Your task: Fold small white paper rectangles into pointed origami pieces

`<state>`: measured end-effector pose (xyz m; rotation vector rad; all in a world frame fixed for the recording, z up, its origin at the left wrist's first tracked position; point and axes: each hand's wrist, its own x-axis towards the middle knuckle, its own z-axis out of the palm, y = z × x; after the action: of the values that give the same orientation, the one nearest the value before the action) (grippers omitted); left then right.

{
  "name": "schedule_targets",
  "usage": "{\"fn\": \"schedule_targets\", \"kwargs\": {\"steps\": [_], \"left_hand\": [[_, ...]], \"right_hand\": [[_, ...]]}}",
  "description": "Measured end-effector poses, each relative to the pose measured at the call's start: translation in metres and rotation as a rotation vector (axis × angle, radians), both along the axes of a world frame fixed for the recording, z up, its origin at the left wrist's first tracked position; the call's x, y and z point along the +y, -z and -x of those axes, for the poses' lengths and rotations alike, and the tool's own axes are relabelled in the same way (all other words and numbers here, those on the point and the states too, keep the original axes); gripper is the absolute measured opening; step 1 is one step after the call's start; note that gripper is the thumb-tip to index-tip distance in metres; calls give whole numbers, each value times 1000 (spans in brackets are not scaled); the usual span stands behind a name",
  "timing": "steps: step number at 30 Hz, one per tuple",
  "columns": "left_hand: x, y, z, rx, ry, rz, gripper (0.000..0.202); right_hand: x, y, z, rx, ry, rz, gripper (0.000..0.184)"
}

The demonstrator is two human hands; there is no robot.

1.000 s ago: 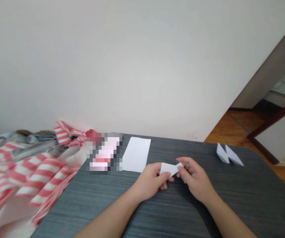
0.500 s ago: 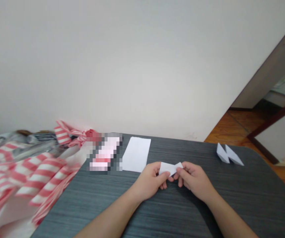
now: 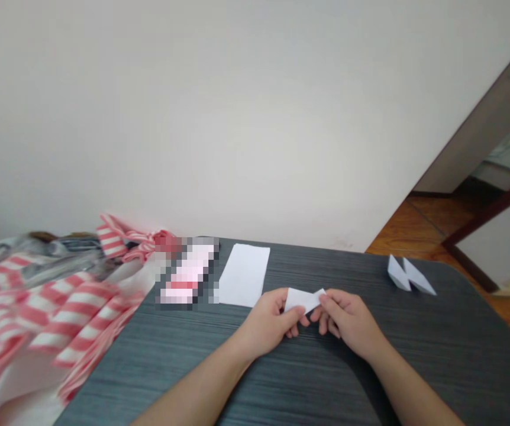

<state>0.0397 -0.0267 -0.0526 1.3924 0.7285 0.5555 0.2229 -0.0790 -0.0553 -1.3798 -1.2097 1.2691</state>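
A small piece of folded white paper (image 3: 300,299) is held between both hands just above the dark table (image 3: 184,349). My left hand (image 3: 271,319) pinches its left part, thumb on top and fingers underneath. At the other end, my right hand (image 3: 347,319) grips a raised, pointed corner between thumb and fingers. The underside of the paper is hidden by the fingers. Beyond my left hand lies a stack of plain white paper sheets (image 3: 245,274).
Two folded white paper pieces (image 3: 410,277) rest at the table's far right. A pixelated phone-like object (image 3: 190,272) lies left of the sheets. Red-and-white striped cloth (image 3: 68,313) is heaped beside the table's left edge. A pale wall (image 3: 255,118) rises behind the table.
The fingers of my right hand have shifted slightly at the paper's right corner. My left hand keeps nearly the same hold.
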Motion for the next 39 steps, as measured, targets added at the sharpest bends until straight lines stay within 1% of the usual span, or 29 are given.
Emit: {"fn": "schedule_targets", "kwargs": {"steps": [13,15,19,21,28,35,39], "left_hand": [[0,0,1,20,-5,1,12],[1,-1,1,18,-3,0,13],[1,-4,1,13,9,-5,16],[1,-5,1,16,18,-9,16],[0,-2,1,9,25,-7,13],[0,-2,1,3,19,-16,13],[0,-5,1,6,26,-8,14]], "right_hand": [[0,6,-1,-47,24,-9,38],[1,5,0,-42,16,-4,33],[2,1,2,-25,-39,11,8],[2,0,2,-40,-68,10,4],[1,-3,2,-58,-88,-25,15],[1,-7,5,-49,-82,19,16],[1,-7,6,-37,-93,49,23]]}}
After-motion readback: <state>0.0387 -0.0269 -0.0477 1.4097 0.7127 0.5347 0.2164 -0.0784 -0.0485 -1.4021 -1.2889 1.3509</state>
